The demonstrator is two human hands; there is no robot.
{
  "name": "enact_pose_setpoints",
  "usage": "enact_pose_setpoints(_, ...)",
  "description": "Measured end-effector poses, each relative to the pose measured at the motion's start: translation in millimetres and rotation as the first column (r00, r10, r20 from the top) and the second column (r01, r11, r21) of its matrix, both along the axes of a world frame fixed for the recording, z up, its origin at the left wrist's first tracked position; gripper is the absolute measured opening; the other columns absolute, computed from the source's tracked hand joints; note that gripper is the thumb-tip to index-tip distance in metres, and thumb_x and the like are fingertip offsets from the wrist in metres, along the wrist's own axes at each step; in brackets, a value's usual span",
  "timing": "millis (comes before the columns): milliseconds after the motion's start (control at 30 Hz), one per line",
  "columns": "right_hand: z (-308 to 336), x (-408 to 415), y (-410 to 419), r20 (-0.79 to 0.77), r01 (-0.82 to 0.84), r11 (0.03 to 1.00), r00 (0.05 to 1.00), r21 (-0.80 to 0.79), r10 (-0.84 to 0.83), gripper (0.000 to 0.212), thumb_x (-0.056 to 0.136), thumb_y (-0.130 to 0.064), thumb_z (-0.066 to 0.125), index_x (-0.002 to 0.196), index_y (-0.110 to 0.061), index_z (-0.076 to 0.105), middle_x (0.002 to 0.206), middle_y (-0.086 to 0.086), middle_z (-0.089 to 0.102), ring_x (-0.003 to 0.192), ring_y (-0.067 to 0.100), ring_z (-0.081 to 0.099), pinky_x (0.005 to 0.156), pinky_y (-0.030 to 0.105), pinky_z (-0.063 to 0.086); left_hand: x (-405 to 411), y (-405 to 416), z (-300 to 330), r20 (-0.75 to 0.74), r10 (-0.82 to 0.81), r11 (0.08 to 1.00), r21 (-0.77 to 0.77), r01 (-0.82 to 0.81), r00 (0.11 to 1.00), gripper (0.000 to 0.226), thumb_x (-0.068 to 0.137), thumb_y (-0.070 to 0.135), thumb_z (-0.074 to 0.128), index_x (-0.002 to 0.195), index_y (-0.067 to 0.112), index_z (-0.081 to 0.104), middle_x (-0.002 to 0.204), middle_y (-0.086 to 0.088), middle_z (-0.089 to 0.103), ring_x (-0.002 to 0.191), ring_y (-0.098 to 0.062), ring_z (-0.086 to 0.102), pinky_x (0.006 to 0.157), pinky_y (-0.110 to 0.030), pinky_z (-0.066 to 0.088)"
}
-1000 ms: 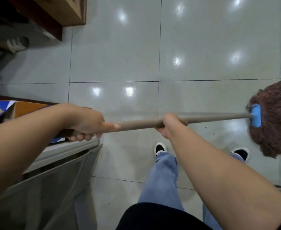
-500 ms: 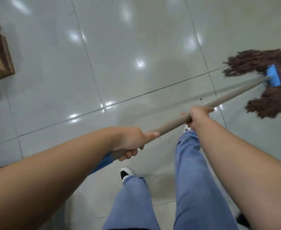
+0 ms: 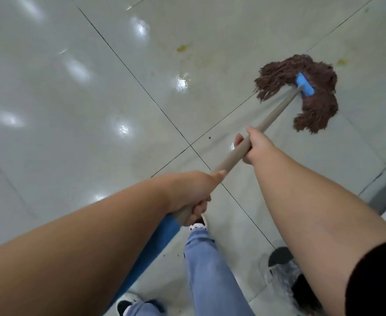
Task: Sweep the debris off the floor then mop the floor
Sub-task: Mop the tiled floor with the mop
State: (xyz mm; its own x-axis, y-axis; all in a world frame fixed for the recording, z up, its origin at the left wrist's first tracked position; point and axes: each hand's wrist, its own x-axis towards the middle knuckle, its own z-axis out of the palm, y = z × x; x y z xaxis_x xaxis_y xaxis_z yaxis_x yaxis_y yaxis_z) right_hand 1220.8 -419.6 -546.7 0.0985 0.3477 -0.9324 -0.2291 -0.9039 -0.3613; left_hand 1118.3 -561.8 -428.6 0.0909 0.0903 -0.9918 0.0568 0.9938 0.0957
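A mop with a brown string head [image 3: 310, 103] and a blue clamp [image 3: 304, 87] lies on the grey tiled floor [image 3: 73, 110] at the upper right. Its tan handle [image 3: 276, 110] runs down-left to me and ends in a blue grip [image 3: 155, 242]. My right hand [image 3: 256, 144] grips the handle at mid-length. My left hand [image 3: 194, 192] grips it lower down, just above the blue grip. Yellowish stains [image 3: 184, 47] mark the floor beyond the mop head, and another stain [image 3: 342, 62] lies to its right.
My legs in blue jeans [image 3: 210, 270] and my shoes stand below the handle. A dark object wrapped in clear plastic [image 3: 285, 277] sits on the floor at the lower right. A grey ledge [image 3: 383, 185] borders the right edge. Small dark specks [image 3: 209, 137] dot the tiles.
The view has swung right and the furniture at the left is gone from sight. The mop head has moved forward onto a tile near yellowish stains. Both hands keep their grip.
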Motion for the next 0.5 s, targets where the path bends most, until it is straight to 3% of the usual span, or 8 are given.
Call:
enact_pose_setpoints(67, -2.1, -16.4, -10.5, -0.022, 0.065, 0.996, 0.998, -0.06, -0.066, 0.026, 0.093, -0.03, 0.058, 0.08, -0.012, 0.043, 0.049, 0.003, 0.046, 0.02, 0.011, 0.039, 0.033, 0.012, 0.04, -17.7, -7.9, -0.9, -0.034, -0.026, 0.999, 0.02, 0.027, 0.999, 0.057, 0.085, 0.067, 0.041, 0.078, 0.01, 0.044, 0.028, 0.005, 0.034, 0.022, -0.008, 0.028, 0.036, -0.007, 0.029)
enact_pose_setpoints(167, -0.8, -39.5, -36.5, -0.011, 0.026, 0.996, 1.0, -0.084, -0.027, 0.037, 0.093, -0.043, 0.052, 0.073, -0.015, 0.038, 0.027, -0.003, 0.038, 0.02, 0.008, 0.035, 0.033, 0.009, 0.036, -39.6, -35.8, 0.2, -0.053, -0.05, 0.998, 0.044, 0.052, 0.997, 0.058, 0.085, 0.067, 0.041, 0.079, 0.009, 0.045, 0.028, 0.005, 0.034, 0.022, -0.009, 0.029, 0.036, -0.007, 0.029)
enact_pose_setpoints(300, 11.9, -77.2, -105.0, 0.016, -0.009, 0.994, 1.0, -0.107, 0.01, 0.046, 0.093, -0.055, 0.041, 0.071, -0.015, 0.036, 0.027, -0.004, 0.033, 0.018, 0.011, 0.033, 0.032, 0.009, 0.034, -81.0, -106.6, 8.6, -0.054, -0.075, 0.996, 0.046, 0.078, 0.996, 0.06, 0.082, 0.069, 0.043, 0.08, 0.009, 0.046, 0.03, 0.006, 0.034, 0.024, -0.009, 0.028, 0.036, -0.008, 0.027)
enact_pose_setpoints(433, 28.7, -136.2, -210.3, -0.013, -0.017, 0.99, 1.0, -0.138, 0.016, 0.042, 0.094, -0.052, 0.04, 0.073, -0.016, 0.036, 0.043, -0.004, 0.035, 0.03, 0.01, 0.034, 0.034, 0.008, 0.036, -143.0, -208.3, 27.6, -0.083, -0.118, 0.993, 0.019, 0.12, 0.99, 0.062, 0.079, 0.072, 0.044, 0.081, 0.01, 0.048, 0.033, 0.006, 0.035, 0.028, -0.01, 0.028, 0.037, -0.011, 0.026)
enact_pose_setpoints(500, 41.7, -172.0, -269.2, 0.003, -0.046, 0.985, 0.999, -0.169, 0.047, 0.042, 0.095, -0.049, 0.039, 0.069, -0.016, 0.036, 0.036, -0.005, 0.036, 0.025, 0.011, 0.034, 0.036, 0.007, 0.035, -177.3, -264.4, 40.6, -0.093, -0.139, 0.99, 0.002, 0.14, 0.986, 0.063, 0.079, 0.072, 0.044, 0.08, 0.01, 0.048, 0.034, 0.006, 0.035, 0.029, -0.01, 0.028, 0.037, -0.011, 0.025)
